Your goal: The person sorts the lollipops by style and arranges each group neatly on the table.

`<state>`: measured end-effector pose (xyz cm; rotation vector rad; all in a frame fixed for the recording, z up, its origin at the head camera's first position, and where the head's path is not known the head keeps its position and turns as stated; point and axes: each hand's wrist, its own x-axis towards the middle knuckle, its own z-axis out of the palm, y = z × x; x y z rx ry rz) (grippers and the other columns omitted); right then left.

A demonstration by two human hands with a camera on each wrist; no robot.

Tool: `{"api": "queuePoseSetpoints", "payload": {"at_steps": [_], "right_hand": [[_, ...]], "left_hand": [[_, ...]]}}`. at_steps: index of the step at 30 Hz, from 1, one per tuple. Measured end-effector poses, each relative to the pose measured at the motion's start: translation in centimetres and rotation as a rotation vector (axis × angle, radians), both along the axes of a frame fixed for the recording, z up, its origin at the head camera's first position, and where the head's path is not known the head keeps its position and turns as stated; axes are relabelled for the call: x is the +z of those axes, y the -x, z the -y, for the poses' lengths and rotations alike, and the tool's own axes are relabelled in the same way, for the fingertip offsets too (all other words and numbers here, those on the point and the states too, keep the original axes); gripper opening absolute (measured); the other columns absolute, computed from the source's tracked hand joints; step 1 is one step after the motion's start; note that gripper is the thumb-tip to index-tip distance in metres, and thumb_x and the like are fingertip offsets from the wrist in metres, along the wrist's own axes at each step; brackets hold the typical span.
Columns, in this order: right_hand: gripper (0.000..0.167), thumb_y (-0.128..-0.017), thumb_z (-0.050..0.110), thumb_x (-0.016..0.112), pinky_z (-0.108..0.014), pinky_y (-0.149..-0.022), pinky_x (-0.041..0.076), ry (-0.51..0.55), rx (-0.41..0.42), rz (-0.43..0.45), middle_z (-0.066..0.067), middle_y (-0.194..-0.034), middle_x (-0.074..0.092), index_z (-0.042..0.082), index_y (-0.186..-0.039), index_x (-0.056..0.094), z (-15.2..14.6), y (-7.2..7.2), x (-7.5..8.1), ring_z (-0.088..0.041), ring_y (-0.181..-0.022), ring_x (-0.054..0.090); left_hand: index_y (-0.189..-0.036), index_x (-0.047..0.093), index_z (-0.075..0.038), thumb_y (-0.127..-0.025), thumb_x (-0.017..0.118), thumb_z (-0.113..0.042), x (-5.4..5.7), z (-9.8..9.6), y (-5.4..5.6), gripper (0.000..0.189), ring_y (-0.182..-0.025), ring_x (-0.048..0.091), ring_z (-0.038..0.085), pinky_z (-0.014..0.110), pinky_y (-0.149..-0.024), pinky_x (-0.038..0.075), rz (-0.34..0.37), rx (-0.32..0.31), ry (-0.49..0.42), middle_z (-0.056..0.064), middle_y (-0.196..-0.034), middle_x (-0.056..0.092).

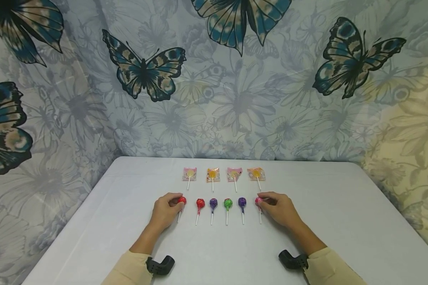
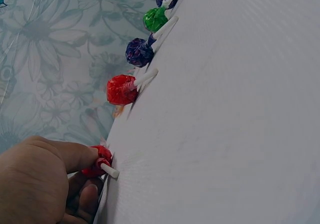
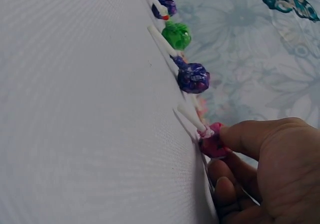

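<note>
At the left end of a row of wrapped lollipops, my left hand (image 1: 166,209) pinches the head of a red lollipop (image 2: 103,160) between thumb and fingers. Its white stick points toward me. At the row's right end my right hand (image 1: 279,208) pinches a pink lollipop (image 3: 212,141) by its head. Between the hands lie another red lollipop (image 1: 200,204), a purple one (image 1: 213,203), a green one (image 1: 228,203) and a second purple one (image 1: 242,202), heads away from me and sticks toward me.
Behind this row lie several flat lollipops in clear printed wrappers, among them a pink-wrapped one (image 1: 190,173) and an orange-wrapped one (image 1: 256,173). All rest on a white-covered table (image 1: 221,253). A butterfly-patterned cloth (image 1: 235,118) hangs behind the table's far edge.
</note>
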<state>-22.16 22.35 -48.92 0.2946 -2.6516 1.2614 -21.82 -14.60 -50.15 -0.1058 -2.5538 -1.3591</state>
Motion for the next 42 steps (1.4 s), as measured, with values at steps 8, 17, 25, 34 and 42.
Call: {"api": "queuePoseSetpoints", "payload": {"at_steps": [8,17,25,34,42], "right_hand": [[0.024,-0.085,0.01,0.074,-0.032,-0.067,0.048,-0.011,-0.004,0.023,-0.005,-0.095,0.07,0.005,-0.108,0.073,-0.05,0.02,0.0,-0.018,-0.078,0.059],[0.025,-0.084,0.01,0.075,-0.033,-0.067,0.049,0.0,-0.004,-0.013,-0.008,-0.1,0.07,0.006,-0.109,0.073,-0.22,0.33,-0.28,-0.017,-0.079,0.061],[0.026,-0.083,0.009,0.075,-0.031,-0.063,0.048,0.013,-0.005,-0.016,-0.007,-0.096,0.07,0.006,-0.109,0.073,-0.37,0.12,-0.33,-0.018,-0.075,0.058],[0.025,-0.084,0.01,0.074,-0.029,-0.06,0.047,0.033,-0.01,-0.015,-0.007,-0.094,0.07,0.005,-0.109,0.073,-0.18,-0.07,-0.05,-0.019,-0.073,0.057],[0.025,-0.086,0.01,0.072,-0.029,-0.061,0.048,0.074,-0.019,-0.022,-0.011,-0.099,0.07,0.003,-0.11,0.072,-0.11,-0.4,0.22,-0.019,-0.074,0.061]], "left_hand": [[-0.109,0.071,-0.001,-0.081,0.073,0.001,0.01,-0.05,-0.05,0.028,-0.078,0.056,0.017,0.028,-0.068,0.049,-0.005,0.005,-0.004,0.003,-0.087,0.065],[-0.109,0.071,-0.004,-0.082,0.073,0.0,0.11,0.07,-0.01,0.028,-0.079,0.057,0.017,0.031,-0.07,0.049,-0.012,0.02,0.01,0.003,-0.089,0.065],[-0.11,0.071,-0.002,-0.081,0.073,0.001,0.17,0.01,-0.12,0.029,-0.079,0.058,0.018,0.029,-0.07,0.05,-0.012,0.014,-0.01,0.004,-0.089,0.065],[-0.11,0.07,-0.001,-0.081,0.073,0.001,0.34,-0.04,-0.3,0.029,-0.078,0.057,0.018,0.029,-0.069,0.049,-0.015,0.012,-0.018,0.004,-0.089,0.066],[-0.111,0.07,-0.002,-0.082,0.072,-0.001,0.05,-0.01,-0.31,0.029,-0.08,0.057,0.018,0.027,-0.069,0.05,-0.022,0.005,-0.014,0.003,-0.09,0.065]]}}
